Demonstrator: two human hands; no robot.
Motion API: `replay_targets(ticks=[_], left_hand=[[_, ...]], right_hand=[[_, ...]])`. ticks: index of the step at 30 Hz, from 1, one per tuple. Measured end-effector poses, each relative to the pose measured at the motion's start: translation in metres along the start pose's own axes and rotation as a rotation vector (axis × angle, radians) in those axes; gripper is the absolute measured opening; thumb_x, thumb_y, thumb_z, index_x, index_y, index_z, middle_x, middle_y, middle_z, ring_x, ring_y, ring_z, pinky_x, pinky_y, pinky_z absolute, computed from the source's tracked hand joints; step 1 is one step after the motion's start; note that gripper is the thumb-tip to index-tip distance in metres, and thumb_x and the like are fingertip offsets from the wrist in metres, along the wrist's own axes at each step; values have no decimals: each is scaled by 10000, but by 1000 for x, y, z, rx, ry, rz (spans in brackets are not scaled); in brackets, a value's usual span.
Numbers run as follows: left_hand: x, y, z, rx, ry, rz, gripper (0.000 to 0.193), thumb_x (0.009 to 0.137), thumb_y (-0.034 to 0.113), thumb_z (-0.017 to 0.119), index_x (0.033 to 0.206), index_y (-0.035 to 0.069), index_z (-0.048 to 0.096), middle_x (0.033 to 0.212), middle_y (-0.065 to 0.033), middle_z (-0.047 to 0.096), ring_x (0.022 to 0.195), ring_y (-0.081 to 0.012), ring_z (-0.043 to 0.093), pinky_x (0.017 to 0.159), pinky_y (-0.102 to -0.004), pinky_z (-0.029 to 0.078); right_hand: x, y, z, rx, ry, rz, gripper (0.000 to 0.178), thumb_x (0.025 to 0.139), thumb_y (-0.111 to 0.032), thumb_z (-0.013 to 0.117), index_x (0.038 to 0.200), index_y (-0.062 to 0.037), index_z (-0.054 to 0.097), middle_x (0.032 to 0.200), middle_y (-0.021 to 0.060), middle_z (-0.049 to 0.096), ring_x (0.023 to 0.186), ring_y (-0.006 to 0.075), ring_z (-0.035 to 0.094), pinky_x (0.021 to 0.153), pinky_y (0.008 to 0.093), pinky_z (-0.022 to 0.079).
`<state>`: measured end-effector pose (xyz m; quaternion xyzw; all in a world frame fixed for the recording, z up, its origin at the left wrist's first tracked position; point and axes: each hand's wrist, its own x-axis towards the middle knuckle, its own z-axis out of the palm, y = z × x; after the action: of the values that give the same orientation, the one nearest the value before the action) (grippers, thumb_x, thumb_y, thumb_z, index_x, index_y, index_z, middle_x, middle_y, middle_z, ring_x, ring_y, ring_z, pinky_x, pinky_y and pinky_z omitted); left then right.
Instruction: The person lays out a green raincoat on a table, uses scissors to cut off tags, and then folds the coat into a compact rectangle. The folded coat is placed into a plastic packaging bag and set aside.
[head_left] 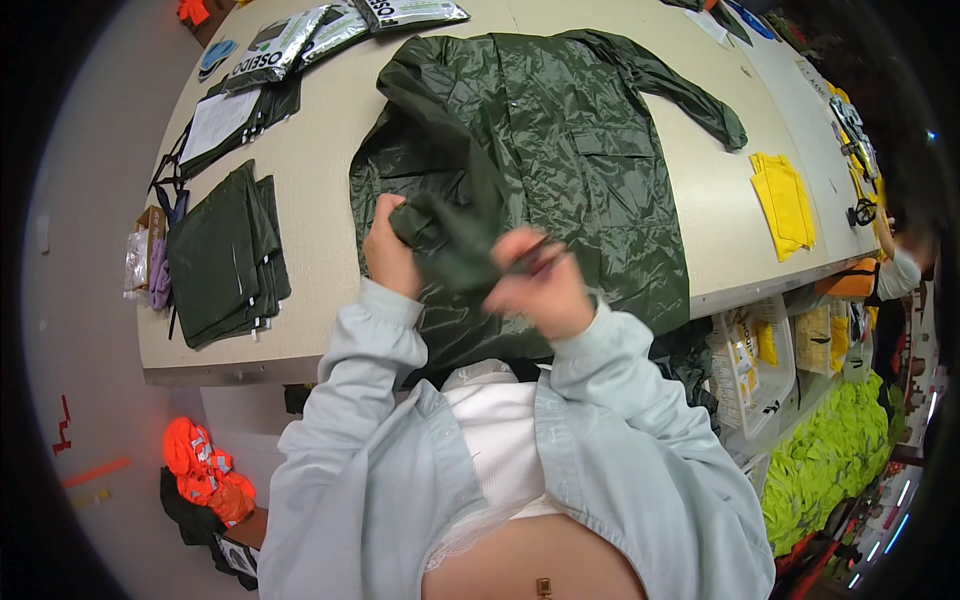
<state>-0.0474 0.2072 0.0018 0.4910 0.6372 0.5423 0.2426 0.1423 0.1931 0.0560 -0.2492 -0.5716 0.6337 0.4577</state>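
A dark green shiny rain jacket [615, 210] lies spread on the table in front of me, collar end away from me. Its left-side sleeve [425, 110] is pulled back toward me across the front. My left hand [392, 255] is closed around the cuff end of that sleeve. Close to the cuff, my right hand [545, 290] is smeared by motion, its fingers curled round a small dark thing [527, 258] whose kind I cannot make out. The far-right sleeve [690, 95] stretches out flat on the table.
Folded dark green pieces [215, 260] are stacked at left, below black items with a white paper [215, 125]. Bagged packages [280, 50] lie at the far left. Yellow folded pieces [783, 205] sit at right, above white bins [750, 365]. Another person's arm [890, 255] shows beyond.
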Motion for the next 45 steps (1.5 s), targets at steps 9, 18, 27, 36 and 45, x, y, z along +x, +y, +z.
replay_targets(ticks=[9, 18, 27, 36, 45], left_hand=[[-66, 72, 18, -71, -301, 318, 315, 653, -32, 659, 711, 48, 360, 658, -71, 356, 559, -191, 362, 509, -298, 317], [15, 30, -20, 609, 387, 577, 269, 637, -68, 563, 612, 28, 312, 600, -90, 273, 515, -238, 284, 458, -318, 273], [94, -172, -357, 639, 752, -54, 430, 733, 229, 694, 1045, -33, 557, 965, -132, 600, 851, -246, 571, 754, -322, 492], [64, -107, -108, 354, 422, -187, 417, 796, 90, 596, 1185, 0, 478, 1192, -131, 486, 1067, -201, 485, 912, -313, 390], [20, -35, 93, 909, -585, 61, 508, 653, 235, 684, 1141, 136, 584, 1391, -175, 317, 1277, -397, 270, 1024, -526, 224]], right_hand=[[35, 47, -45, -860, 714, -100, 313, 669, -245, 749, 639, -91, 478, 513, 68, 526, 494, 273, 550, 448, 364, 405], [14, 31, -68, -857, 102, -404, 261, 605, -157, 714, 716, -108, 483, 620, 37, 524, 507, 236, 541, 449, 351, 417], [87, 33, -344, -625, 681, -79, 334, 743, 49, 437, 1017, -71, 587, 1002, 176, 571, 809, 346, 571, 730, 397, 486], [102, 79, -744, -1383, 863, 887, 456, 798, -247, 431, 1221, -403, 503, 1364, 106, 396, 1322, 338, 232, 1078, 390, 207], [193, 14, -743, -353, 1282, 34, 490, 848, -270, 507, 1297, -103, 405, 1271, 100, 474, 1130, 272, 456, 890, 503, 375]])
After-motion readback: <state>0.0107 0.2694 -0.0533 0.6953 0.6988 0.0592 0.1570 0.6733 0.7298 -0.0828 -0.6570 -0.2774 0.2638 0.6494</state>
